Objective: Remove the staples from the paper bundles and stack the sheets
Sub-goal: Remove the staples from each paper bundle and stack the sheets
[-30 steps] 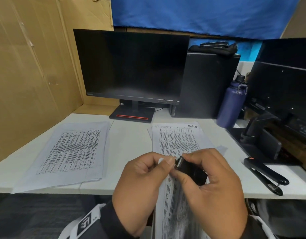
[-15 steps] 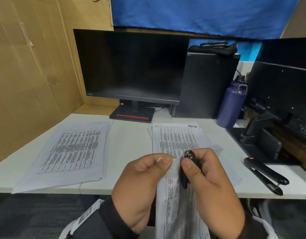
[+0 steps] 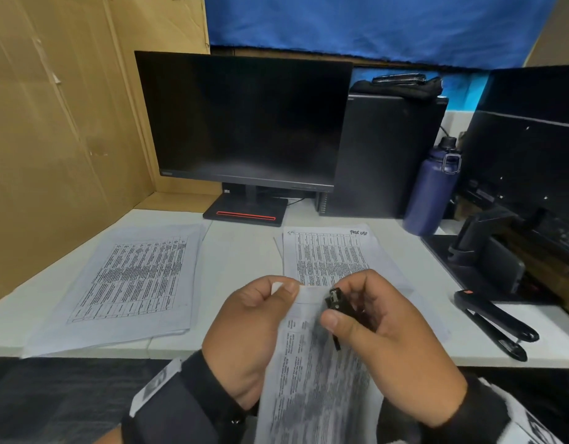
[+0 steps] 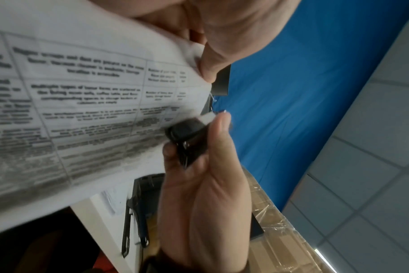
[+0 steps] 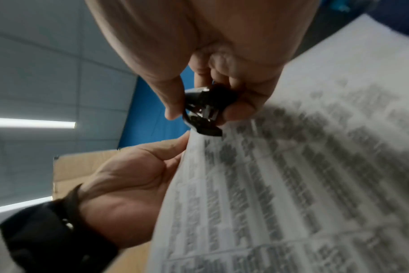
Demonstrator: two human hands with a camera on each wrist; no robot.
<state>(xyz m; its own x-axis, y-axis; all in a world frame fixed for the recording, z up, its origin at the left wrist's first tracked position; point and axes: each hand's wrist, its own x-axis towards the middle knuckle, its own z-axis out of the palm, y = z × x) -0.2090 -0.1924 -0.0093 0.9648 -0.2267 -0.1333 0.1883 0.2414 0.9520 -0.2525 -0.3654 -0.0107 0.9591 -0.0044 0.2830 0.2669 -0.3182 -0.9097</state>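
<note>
While left hand pinches printed bundle, black claw remover

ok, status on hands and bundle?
Left hand pinches paper bundle top corner. Right hand grips staple remover at that corner. Nothing blocking.

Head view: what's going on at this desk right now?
A person is pulling staples. The left hand pinches the top corner of a printed paper bundle held up off the desk, while the right hand holds a small black staple remover at that corner. In the left wrist view a bent staple shows at the paper's edge. Two paper piles already lie on the white desk: one to the left, one in the middle. A black stapler lies unused on the right.
</note>
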